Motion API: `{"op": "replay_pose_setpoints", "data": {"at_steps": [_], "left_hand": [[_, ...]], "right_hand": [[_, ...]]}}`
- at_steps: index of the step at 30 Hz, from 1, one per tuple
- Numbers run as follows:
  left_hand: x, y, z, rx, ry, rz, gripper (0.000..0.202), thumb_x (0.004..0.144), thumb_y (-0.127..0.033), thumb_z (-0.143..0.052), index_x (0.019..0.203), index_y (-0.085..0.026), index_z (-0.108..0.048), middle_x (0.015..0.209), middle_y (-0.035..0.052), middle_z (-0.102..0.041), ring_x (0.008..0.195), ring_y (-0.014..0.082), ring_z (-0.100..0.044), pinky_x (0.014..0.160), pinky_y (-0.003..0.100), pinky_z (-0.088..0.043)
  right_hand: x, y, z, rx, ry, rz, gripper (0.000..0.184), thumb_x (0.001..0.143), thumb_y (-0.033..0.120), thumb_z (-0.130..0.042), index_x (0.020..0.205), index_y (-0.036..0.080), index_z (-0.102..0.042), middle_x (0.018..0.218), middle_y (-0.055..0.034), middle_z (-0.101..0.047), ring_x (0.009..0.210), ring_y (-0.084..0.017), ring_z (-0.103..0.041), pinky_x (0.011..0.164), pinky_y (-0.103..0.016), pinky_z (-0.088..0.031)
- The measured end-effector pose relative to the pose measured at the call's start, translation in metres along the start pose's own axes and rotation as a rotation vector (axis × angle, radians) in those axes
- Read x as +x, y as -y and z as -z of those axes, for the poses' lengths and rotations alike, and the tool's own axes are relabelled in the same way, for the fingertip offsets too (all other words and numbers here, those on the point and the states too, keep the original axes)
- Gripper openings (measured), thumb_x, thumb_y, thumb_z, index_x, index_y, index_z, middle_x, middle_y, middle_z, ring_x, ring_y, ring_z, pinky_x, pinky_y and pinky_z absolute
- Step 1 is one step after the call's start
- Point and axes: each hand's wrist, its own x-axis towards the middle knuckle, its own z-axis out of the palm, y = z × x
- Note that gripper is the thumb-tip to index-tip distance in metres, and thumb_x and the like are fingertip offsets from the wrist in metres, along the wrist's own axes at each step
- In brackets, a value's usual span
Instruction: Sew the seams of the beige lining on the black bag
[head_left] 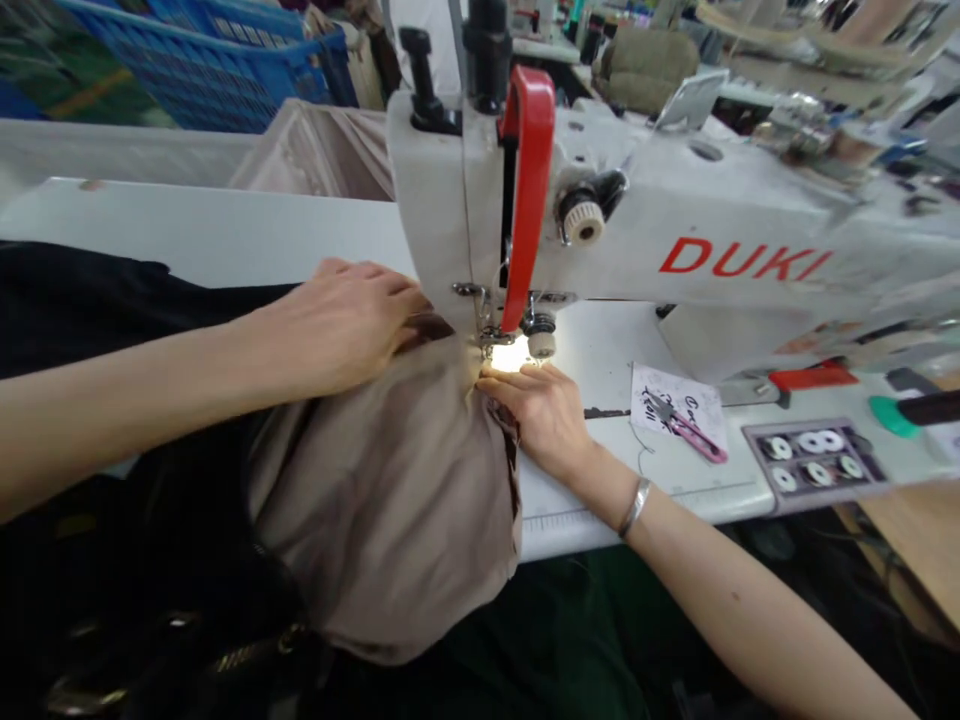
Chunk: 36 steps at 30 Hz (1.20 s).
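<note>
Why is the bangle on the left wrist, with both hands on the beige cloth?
Wrong wrist: the head view shows the bangle on the right wrist. The left hand and right hand are on the beige cloth, as stated.

Sewing machine head [675,220] sits on table [210,235], fabric [382,510] under its presser foot [491,338], thread snips [686,428] on paper note [652,385] to the right, bobbin tray [814,462] further right, plastic crate [202,60] behind table.

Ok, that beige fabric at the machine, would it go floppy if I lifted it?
Probably floppy: the beige fabric sags over the table edge in soft folds. It likely weighs little, since the left hand and right hand merely rest on it.
</note>
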Motion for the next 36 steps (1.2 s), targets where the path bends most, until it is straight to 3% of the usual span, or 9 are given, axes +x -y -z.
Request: {"op": "replay_pose_setpoints", "data": {"at_steps": [2, 4, 9, 13, 18, 20, 27, 32, 36], "left_hand": [[-0.045, -0.036, 0.019, 0.138, 0.061, -0.051, 0.061, 0.104, -0.048, -0.024, 0.123, -0.007, -0.065, 0.116, 0.0041, -0.061, 0.116, 0.0207, -0.057, 0.106, 0.054, -0.039], [-0.091, -0.086, 0.023, 0.152, 0.027, -0.137, 0.034, 0.104, -0.041, -0.042, 0.114, -0.020, -0.067, 0.116, 0.0001, -0.062, 0.102, 0.0145, -0.061, 0.091, 0.031, -0.048], [-0.160, -0.170, -0.037, 0.203, -0.140, -0.160, 0.016, 0.097, -0.016, -0.051, 0.101, -0.020, -0.066, 0.093, 0.0032, -0.068, 0.080, 0.0196, -0.061, 0.072, 0.035, -0.045], [-0.165, -0.154, -0.061, 0.027, -0.224, 0.130, 0.015, 0.096, -0.016, -0.054, 0.108, -0.018, -0.063, 0.099, 0.0042, -0.070, 0.090, 0.0186, -0.066, 0.083, 0.032, -0.051], [-0.163, -0.123, -0.031, -0.394, -0.190, 0.391, 0.024, 0.090, -0.042, -0.070, 0.105, -0.024, -0.070, 0.092, -0.0037, -0.076, 0.076, 0.0109, -0.072, 0.070, 0.014, -0.055], [-0.166, -0.120, -0.021, -0.442, -0.223, 0.409, 0.023, 0.090, -0.043, -0.070, 0.103, -0.025, -0.072, 0.091, -0.0050, -0.076, 0.075, 0.0101, -0.073, 0.070, 0.012, -0.056], [-0.174, -0.120, -0.017, -0.293, -0.396, 0.204, 0.010, 0.097, -0.021, -0.060, 0.102, -0.023, -0.068, 0.090, -0.0020, -0.070, 0.078, 0.0085, -0.066, 0.073, 0.019, -0.052], [-0.180, -0.096, -0.032, -0.165, -0.483, -0.026, 0.041, 0.083, -0.043, -0.076, 0.109, -0.017, -0.058, 0.099, 0.0068, -0.065, 0.090, 0.0178, -0.064, 0.078, 0.030, -0.055], [-0.187, -0.074, -0.033, -0.054, -0.474, -0.243, 0.047, 0.069, -0.012, -0.082, 0.109, -0.019, -0.058, 0.105, 0.0072, -0.068, 0.095, 0.0190, -0.068, 0.088, 0.033, -0.057]], "right_hand": [[0.000, 0.000, 0.001, 0.024, 0.023, -0.020, 0.024, 0.105, 0.021, -0.052, 0.119, 0.022, -0.072, 0.128, -0.0020, -0.072, 0.099, -0.021, -0.063, 0.083, -0.035, -0.042], [0.001, 0.001, 0.001, 0.061, 0.033, -0.038, 0.024, 0.104, 0.020, -0.052, 0.117, 0.022, -0.073, 0.125, -0.0033, -0.074, 0.102, -0.022, -0.063, 0.086, -0.036, -0.042], [0.005, 0.001, 0.003, 0.121, -0.005, -0.065, 0.024, 0.101, 0.016, -0.054, 0.112, 0.021, -0.075, 0.113, -0.0062, -0.076, 0.101, -0.023, -0.064, 0.088, -0.035, -0.043], [-0.011, 0.010, 0.012, 0.159, -0.096, -0.164, 0.032, 0.096, 0.010, -0.053, 0.123, 0.019, -0.067, 0.110, -0.0076, -0.075, 0.096, -0.021, -0.065, 0.085, -0.032, -0.046], [-0.075, 0.077, 0.019, 0.662, -0.566, -0.460, 0.004, 0.091, 0.021, -0.062, 0.094, 0.019, -0.060, 0.081, -0.0003, -0.064, 0.070, -0.015, -0.058, 0.070, -0.027, -0.048], [-0.097, 0.111, 0.018, 0.864, -0.540, -0.494, 0.011, 0.090, 0.025, -0.066, 0.083, 0.020, -0.059, 0.072, 0.0018, -0.060, 0.065, -0.014, -0.055, 0.064, -0.026, -0.046], [-0.078, 0.166, -0.003, 1.328, -0.407, -0.522, 0.018, 0.094, 0.037, -0.068, 0.091, 0.019, -0.071, 0.086, -0.0011, -0.062, 0.082, -0.016, -0.056, 0.075, -0.028, -0.044], [-0.065, 0.173, -0.019, 1.657, -0.480, -0.621, 0.032, 0.096, 0.043, -0.064, 0.075, 0.018, -0.065, 0.075, 0.0016, -0.053, 0.072, -0.013, -0.045, 0.070, -0.026, -0.039], [-0.073, 0.184, -0.017, 1.735, -0.527, -0.740, 0.031, 0.090, 0.043, -0.071, 0.072, 0.018, -0.066, 0.073, 0.0016, -0.054, 0.071, -0.013, -0.045, 0.074, -0.026, -0.040]]}}
